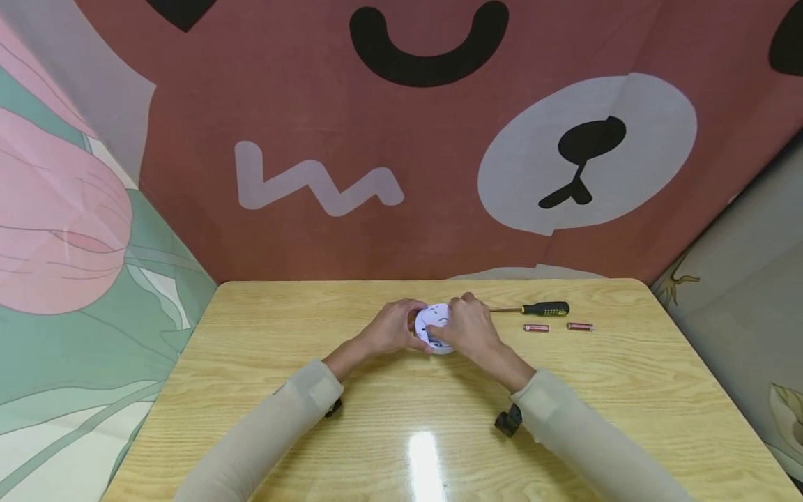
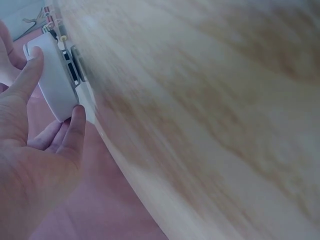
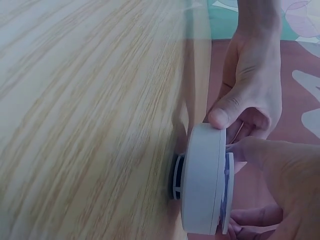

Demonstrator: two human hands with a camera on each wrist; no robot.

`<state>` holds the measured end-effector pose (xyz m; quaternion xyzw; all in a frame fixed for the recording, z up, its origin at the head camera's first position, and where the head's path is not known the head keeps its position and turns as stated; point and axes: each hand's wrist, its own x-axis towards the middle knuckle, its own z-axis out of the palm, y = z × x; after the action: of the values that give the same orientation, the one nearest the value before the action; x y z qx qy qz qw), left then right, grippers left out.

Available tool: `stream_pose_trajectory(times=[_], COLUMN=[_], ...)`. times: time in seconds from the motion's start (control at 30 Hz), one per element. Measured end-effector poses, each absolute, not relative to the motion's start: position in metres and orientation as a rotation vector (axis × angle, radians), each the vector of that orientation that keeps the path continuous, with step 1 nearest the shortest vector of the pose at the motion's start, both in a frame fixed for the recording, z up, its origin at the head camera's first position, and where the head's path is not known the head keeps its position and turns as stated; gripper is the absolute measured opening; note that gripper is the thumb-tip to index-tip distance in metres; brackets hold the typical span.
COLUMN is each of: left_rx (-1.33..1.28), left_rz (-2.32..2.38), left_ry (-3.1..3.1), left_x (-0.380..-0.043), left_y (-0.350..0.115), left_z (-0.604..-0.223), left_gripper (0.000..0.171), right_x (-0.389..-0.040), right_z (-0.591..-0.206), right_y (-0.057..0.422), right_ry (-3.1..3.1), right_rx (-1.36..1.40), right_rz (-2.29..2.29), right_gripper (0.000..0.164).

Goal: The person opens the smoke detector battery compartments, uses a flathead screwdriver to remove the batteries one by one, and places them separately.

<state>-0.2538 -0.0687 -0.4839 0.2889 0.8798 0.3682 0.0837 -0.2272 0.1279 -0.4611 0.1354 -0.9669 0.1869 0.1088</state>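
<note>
A round white smoke alarm [image 1: 433, 316] lies face down, its dark slotted vents turned toward the table in the right wrist view. My left hand [image 1: 392, 328] grips the alarm's body [image 3: 200, 180] from the left, with thumb and fingers around its side. On the upper side sits a thin white mounting plate [image 3: 229, 192], a narrow gap showing between it and the body. My right hand [image 1: 472, 329] pinches this plate by its edge from the right. In the left wrist view, the fingers of my left hand [image 2: 45, 165] support the white casing [image 2: 55, 80].
Just right of my right hand lies a screwdriver [image 1: 546, 309] with a black and yellow handle, its shaft pointing left. Two red batteries [image 1: 536, 328] rest in front of it. The wooden table [image 1: 282, 321] ends at a cloth-covered wall [image 1: 439, 244].
</note>
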Motion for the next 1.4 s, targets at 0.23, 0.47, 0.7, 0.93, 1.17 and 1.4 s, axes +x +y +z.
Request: stream_pose_trajectory(times=[0.23, 0.47, 0.7, 0.93, 1.17, 1.4], left_rx=[0.883, 0.886, 0.846, 0.828, 0.837, 0.844], left_rz=[1.069, 1.057, 1.056, 1.084, 1.087, 1.158], left_ry=[2.655, 2.656, 2.644, 2.633, 2.628, 2.561], left_x=[-0.256, -0.256, -0.255, -0.254, -0.254, -0.255], left_y=[-0.068, -0.067, -0.067, -0.066, -0.068, -0.070], left_z=[-0.485, -0.483, -0.482, -0.482, -0.483, -0.483], left_gripper=[0.077, 0.079, 0.084, 0.086, 0.087, 0.076], right_x=[-0.227, -0.226, -0.227, -0.232, -0.238, -0.237], right_z=[-0.461, -0.461, -0.458, -0.461, -0.472, -0.476], right_y=[0.124, 0.125, 0.136, 0.156, 0.173, 0.179], right_ry=[-2.838, -2.849, -2.821, -2.820, -2.875, -2.922], right_rx=[0.382, 0.378, 0.366, 0.323, 0.257, 0.185], right_rz=[0.524, 0.518, 0.629, 0.820, 1.054, 1.229], right_gripper=[0.051, 0.056, 0.048, 0.043, 0.040, 0.042])
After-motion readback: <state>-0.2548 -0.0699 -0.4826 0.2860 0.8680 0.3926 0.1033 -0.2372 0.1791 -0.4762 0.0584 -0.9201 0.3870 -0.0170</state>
